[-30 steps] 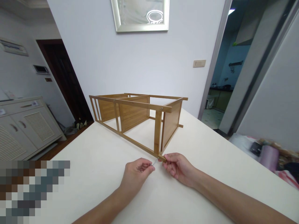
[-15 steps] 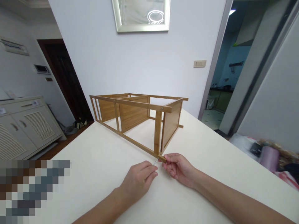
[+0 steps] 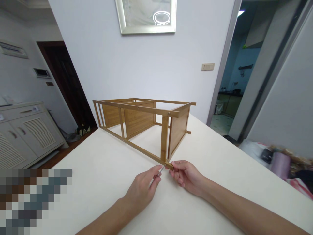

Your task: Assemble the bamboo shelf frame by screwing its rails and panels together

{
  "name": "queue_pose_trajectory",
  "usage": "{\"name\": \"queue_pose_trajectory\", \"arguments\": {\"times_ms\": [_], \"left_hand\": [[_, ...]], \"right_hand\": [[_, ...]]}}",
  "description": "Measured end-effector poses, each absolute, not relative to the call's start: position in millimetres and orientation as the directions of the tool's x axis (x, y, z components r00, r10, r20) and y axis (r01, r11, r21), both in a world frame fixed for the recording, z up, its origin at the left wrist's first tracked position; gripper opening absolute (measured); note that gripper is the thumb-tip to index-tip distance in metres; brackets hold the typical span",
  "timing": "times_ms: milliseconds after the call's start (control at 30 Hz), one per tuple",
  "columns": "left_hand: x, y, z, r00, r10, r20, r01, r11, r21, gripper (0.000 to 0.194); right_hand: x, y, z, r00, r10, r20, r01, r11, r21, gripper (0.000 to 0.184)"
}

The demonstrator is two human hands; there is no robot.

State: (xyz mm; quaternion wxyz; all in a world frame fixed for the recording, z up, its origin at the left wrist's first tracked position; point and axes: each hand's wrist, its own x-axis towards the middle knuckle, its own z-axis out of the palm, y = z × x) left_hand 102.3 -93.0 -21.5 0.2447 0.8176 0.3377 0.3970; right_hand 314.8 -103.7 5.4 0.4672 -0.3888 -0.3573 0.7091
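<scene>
Cabinet (image 3: 26, 137) stands at far left, off the counter (image 3: 97, 169); a blurred patch covers the lower left corner.

Left hand (image 3: 144, 187): grip closed, fingertips pinched on a thin metal tool (image 3: 161, 169), likely a hex key, though it is too small for us to be sure. Its tip points into the near corner of the rack (image 3: 146, 122).

Rack: bamboo frame lying on its side on the counter, centre of view, long rails running back and left, three slatted panels standing upright between them.

Right hand (image 3: 184, 176): grip closed, thumb and fingers clamped on the rack's near corner, touching the rail end just beside the tool.

We judge the rack light and stiff, with smooth finished wood that could slide on the bare counter. Thin rails may flex at the joints, so the best hold is at a corner where post and rail meet, as the right hand has it. The tool is slim and slippery; a fingertip pinch suits it.

Far right: clutter (image 3: 281, 160), blurred.
</scene>
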Motion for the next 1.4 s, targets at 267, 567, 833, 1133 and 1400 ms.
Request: {"name": "queue_pose_trajectory", "arguments": {"times_ms": [267,567,833,1133,1400], "left_hand": [[98.9,-90.8,-22.5,0.499,0.739,0.452,0.387,-0.657,0.647,0.023],[98.3,-88.9,-15.3,0.498,0.679,0.539,0.282,-0.715,0.640,0.027],[103.7,-89.6,-8.4,0.430,0.843,0.322,0.226,-0.446,0.866,0.020],[107.4,-83.2,-11.6,0.426,0.894,-0.141,0.178,0.071,0.982,0.042],[109.0,-86.1,-4.9,0.414,0.889,-0.196,0.221,0.110,0.969,0.043]], "right_hand": [[314.9,-103.9,5.6,-0.260,0.940,-0.219,-0.378,-0.308,-0.873,0.021],[314.2,-104.1,6.4,-0.257,0.942,-0.214,-0.380,-0.302,-0.874,0.020],[314.6,-102.9,5.6,-0.267,0.940,-0.213,-0.389,-0.308,-0.868,0.022],[315.0,-102.7,5.0,-0.254,0.940,-0.228,-0.401,-0.317,-0.859,0.019],[314.6,-102.3,6.1,-0.255,0.938,-0.236,-0.393,-0.324,-0.861,0.020]]}}
